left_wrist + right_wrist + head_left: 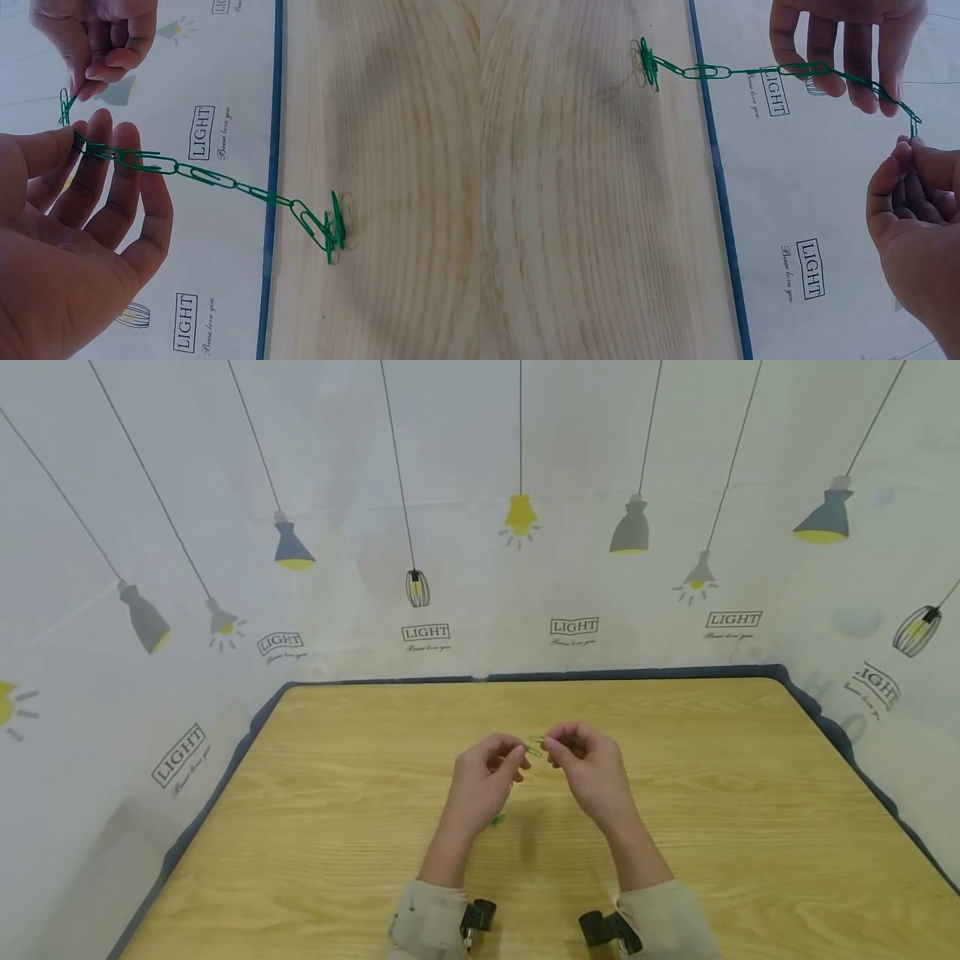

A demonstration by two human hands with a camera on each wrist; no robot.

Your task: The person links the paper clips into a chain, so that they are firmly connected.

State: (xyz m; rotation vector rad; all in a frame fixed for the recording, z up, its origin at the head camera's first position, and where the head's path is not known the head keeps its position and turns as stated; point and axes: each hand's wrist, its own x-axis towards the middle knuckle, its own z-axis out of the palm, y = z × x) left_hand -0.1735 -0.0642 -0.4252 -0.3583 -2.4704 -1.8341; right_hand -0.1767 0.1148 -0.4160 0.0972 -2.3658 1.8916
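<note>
A chain of green paper clips [212,178] hangs slanting from my left hand [474,781], whose thumb and finger pinch it close to its upper end. Its lower links gather in a small bunch [649,65] on the wooden table. My right hand [597,774] pinches one green paper clip [913,128] between thumb and forefinger. Both hands are raised above the table, fingertips close together and facing each other. The right hand's clip meets the top of the chain; whether the two are hooked together I cannot tell. Fingertips hide part of each pinched clip.
The wood-grain table [337,827] has a dark blue edging [630,673] along its far side and sides. A pale wall covering [480,460] printed with lamps rises behind it and on both sides. Black wrist mounts [478,915] sit by the sleeves.
</note>
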